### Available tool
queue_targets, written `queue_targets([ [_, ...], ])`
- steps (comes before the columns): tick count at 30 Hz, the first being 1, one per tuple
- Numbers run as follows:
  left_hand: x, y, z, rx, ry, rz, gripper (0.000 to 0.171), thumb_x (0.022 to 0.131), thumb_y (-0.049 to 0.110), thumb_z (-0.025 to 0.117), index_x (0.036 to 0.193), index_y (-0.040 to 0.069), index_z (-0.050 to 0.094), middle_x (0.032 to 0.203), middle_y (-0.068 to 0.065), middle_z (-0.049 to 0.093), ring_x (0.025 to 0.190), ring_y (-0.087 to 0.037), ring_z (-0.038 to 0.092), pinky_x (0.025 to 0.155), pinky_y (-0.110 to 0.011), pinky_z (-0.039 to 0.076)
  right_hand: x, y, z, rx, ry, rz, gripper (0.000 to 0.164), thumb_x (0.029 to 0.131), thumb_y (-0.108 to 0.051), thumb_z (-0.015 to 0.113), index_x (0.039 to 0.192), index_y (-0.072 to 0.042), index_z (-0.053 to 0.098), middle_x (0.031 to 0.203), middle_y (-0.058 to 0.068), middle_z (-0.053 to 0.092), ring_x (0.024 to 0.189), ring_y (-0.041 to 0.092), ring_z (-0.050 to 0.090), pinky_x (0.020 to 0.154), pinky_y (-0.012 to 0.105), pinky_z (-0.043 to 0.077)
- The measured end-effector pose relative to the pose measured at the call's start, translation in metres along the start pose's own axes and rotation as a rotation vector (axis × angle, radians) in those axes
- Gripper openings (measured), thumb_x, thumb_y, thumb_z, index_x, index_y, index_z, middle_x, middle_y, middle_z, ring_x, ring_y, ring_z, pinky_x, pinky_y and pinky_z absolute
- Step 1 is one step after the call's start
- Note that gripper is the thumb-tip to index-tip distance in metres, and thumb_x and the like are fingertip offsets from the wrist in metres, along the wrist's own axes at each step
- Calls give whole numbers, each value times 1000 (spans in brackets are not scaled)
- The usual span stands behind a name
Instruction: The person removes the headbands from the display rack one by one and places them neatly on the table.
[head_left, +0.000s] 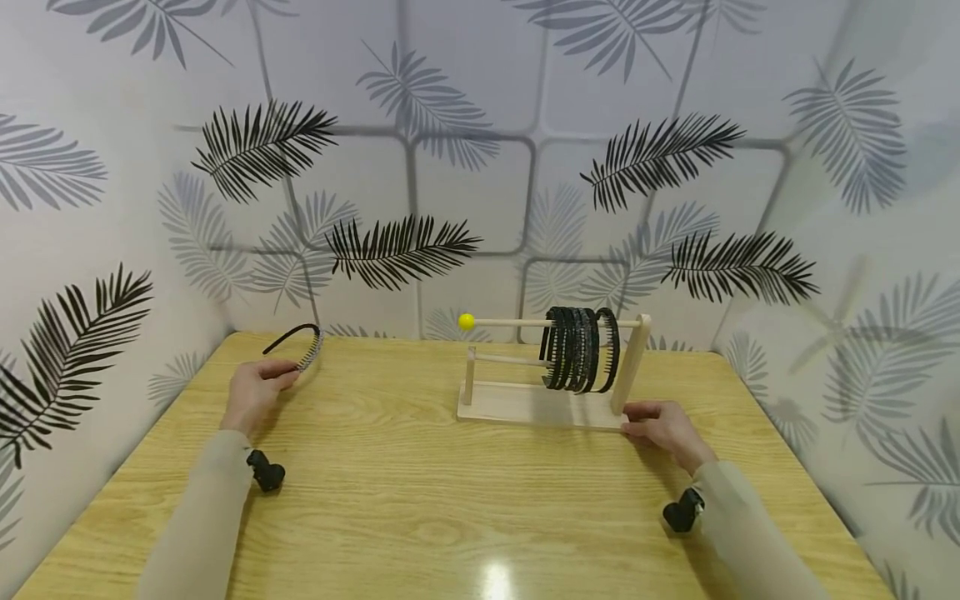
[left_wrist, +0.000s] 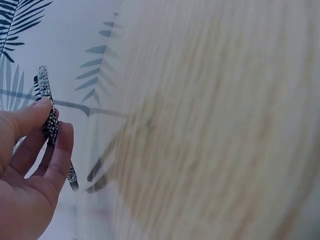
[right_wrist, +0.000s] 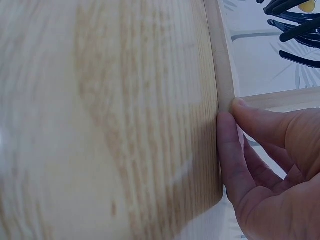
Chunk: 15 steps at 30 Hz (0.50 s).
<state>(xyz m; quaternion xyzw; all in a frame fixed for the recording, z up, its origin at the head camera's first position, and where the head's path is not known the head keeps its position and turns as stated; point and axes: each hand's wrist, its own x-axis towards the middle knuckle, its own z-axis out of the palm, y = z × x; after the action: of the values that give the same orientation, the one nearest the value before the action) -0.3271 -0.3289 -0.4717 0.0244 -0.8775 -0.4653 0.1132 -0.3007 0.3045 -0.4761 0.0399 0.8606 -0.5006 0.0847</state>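
At the far left of the table, my left hand (head_left: 255, 393) pinches a black headband (left_wrist: 53, 125) between thumb and fingers. Its outer face is covered in sparkling stones, and small teeth line the inside. The band's free end arches toward the wall. My right hand (head_left: 667, 432) grips the right front corner of a wooden headband rack (head_left: 498, 407), thumb on the base's upper edge and fingers against its side. Several dark headbands (head_left: 573, 350) hang bunched on the rack's upper rod, toward the upright. The rod's left end carries a yellow ball (head_left: 467, 322).
Both hands work over a light wood-grain table (head_left: 390, 500). Its back edge meets a wall (head_left: 465, 192) patterned with leaves. A bare stretch of tabletop lies between the left hand and the rack.
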Motion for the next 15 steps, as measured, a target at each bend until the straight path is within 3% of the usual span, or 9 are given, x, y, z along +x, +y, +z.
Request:
queue_targets([
  [6, 4, -6, -8, 38, -88, 10, 35, 98, 21, 62, 124, -2, 65, 124, -23, 65, 104, -18, 59, 76, -17, 49, -2, -1, -1, -5, -4, -4, 47, 91, -5, 67, 133, 12, 54, 131, 29, 58, 83, 0, 64, 75, 19, 55],
  [12, 8, -20, -16, 2, -90, -39, 38, 96, 24, 66, 124, -1, 66, 128, -21, 62, 98, -6, 56, 76, -14, 47, -2, -1, -1, 17, -11, -4, 47, 92, -4, 66, 134, 13, 52, 133, 31, 55, 85, 1, 65, 78, 22, 57],
  [15, 10, -27, -20, 17, -86, -51, 39, 94, 26, 68, 123, 0, 67, 128, -21, 62, 101, -12, 58, 79, -19, 49, -2, -1, -1, 25, -12, -3, 47, 92, -3, 66, 134, 13, 52, 133, 31, 56, 85, 2, 65, 78, 23, 57],
])
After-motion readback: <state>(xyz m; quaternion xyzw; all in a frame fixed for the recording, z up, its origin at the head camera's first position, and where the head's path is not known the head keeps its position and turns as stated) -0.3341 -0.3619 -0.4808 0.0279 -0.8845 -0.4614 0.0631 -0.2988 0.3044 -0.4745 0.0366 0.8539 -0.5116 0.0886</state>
